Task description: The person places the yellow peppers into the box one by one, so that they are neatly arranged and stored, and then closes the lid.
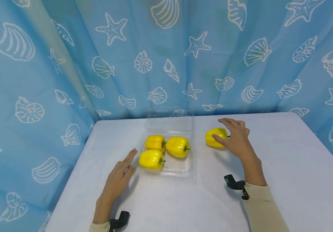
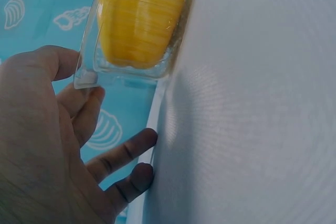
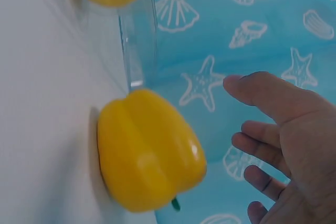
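Left hand (image 1: 118, 177) and right hand (image 1: 237, 138) were spread; I judged the loose pepper (image 3: 149, 153) light, slick, best gripped mid-body.

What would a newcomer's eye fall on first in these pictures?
Probably the glossy yellow peppers: three sit in the clear plastic container on the white table, and a fourth pepper lies outside it, to the right, near the right hand. Next, likely, comes the blue curtain behind, patterned with white shells and starfish.
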`<state>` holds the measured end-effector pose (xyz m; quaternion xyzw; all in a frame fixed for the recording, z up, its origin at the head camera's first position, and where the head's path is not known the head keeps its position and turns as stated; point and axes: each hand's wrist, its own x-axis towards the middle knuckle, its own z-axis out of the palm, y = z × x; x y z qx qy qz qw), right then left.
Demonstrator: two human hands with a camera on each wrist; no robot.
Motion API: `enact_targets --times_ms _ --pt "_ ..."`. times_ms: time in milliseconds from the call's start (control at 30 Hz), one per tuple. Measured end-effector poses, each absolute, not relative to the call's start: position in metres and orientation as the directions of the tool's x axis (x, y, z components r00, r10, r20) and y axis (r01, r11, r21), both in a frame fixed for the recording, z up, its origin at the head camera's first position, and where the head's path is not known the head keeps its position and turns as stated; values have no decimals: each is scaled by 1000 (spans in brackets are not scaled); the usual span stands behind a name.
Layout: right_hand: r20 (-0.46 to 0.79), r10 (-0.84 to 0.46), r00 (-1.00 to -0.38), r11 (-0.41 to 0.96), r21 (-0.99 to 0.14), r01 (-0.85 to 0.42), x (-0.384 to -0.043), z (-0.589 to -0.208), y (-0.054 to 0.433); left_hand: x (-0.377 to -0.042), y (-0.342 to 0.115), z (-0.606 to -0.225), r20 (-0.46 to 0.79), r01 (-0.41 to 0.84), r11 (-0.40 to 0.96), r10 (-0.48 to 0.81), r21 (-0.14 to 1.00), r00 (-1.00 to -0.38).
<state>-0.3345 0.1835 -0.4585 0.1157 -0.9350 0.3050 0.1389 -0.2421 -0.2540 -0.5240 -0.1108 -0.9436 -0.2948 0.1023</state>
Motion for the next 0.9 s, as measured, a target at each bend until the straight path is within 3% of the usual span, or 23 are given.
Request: enact_targets --times_ms 267,900 --pt "235 -121 -964 798 -554 -235 -337 -466 196 -241 -256 -526 249 256 806 140 533 -958" --pt "148 -131 -980 826 -531 -191 -343 -477 204 -243 -254 -526 265 267 804 142 532 -954"
